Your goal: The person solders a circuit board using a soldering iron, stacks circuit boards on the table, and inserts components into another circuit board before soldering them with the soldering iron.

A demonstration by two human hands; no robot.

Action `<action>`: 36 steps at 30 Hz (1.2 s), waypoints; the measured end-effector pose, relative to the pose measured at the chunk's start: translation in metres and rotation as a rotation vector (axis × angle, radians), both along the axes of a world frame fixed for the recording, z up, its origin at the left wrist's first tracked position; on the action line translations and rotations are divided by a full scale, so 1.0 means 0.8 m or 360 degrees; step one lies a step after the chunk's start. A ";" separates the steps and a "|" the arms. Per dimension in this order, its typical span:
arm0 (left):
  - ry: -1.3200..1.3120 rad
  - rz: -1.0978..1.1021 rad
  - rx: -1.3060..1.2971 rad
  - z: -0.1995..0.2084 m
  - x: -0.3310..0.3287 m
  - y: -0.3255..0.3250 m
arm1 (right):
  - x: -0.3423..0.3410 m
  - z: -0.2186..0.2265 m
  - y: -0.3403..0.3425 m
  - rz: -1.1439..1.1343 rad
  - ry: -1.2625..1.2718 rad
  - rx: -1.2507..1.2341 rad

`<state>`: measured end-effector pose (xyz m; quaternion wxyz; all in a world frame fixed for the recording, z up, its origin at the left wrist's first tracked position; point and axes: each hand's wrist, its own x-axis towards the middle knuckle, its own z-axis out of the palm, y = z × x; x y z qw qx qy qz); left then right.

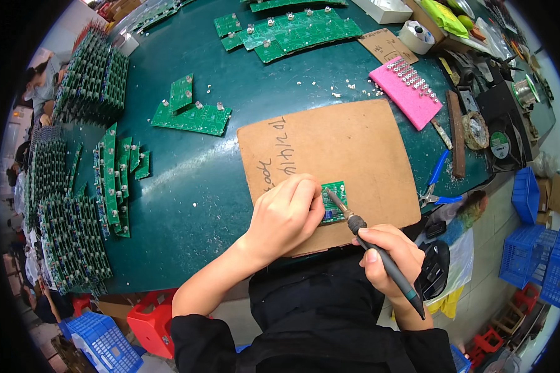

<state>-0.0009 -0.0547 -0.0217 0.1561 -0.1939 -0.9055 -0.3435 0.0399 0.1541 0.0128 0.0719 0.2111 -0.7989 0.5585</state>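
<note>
My right hand [389,255] is wrapped round the dark handle of a soldering iron [386,264]. The iron's metal tip points up and to the left, over a small green circuit board [336,202], and seems to meet it near its upper part. That board lies on a brown cardboard sheet [367,149] with handwriting on it. At the board's left edge my left hand [286,214] is closed, fingers pinched together, covering part of the board. Whatever sits between those fingers is hidden.
Green circuit boards [193,118] lie left of the cardboard, with tall stacks [74,242] further left and more boards [292,34] behind. At right are a pink foam block [407,90] holding small metal parts, blue-handled pliers [438,180] and a solder spool [526,92].
</note>
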 end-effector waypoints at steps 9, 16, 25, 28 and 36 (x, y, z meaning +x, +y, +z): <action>-0.0052 -0.0026 -0.0128 0.011 -0.004 0.001 | -0.003 0.016 -0.003 0.0071 0.0041 0.0160; -0.0170 -0.0092 -0.0087 0.017 -0.003 -0.003 | -0.019 -0.012 0.004 -0.0057 0.0186 0.0004; -0.0217 -0.0144 0.0009 0.016 -0.001 -0.012 | -0.067 -0.014 -0.026 0.0340 0.0323 0.0688; -0.0210 -0.0178 0.0053 0.016 -0.002 -0.014 | -0.069 -0.009 -0.025 0.0401 0.0386 0.0804; -0.0559 0.0039 0.0394 0.047 0.004 -0.051 | -0.075 -0.003 -0.027 0.0444 0.0382 0.0909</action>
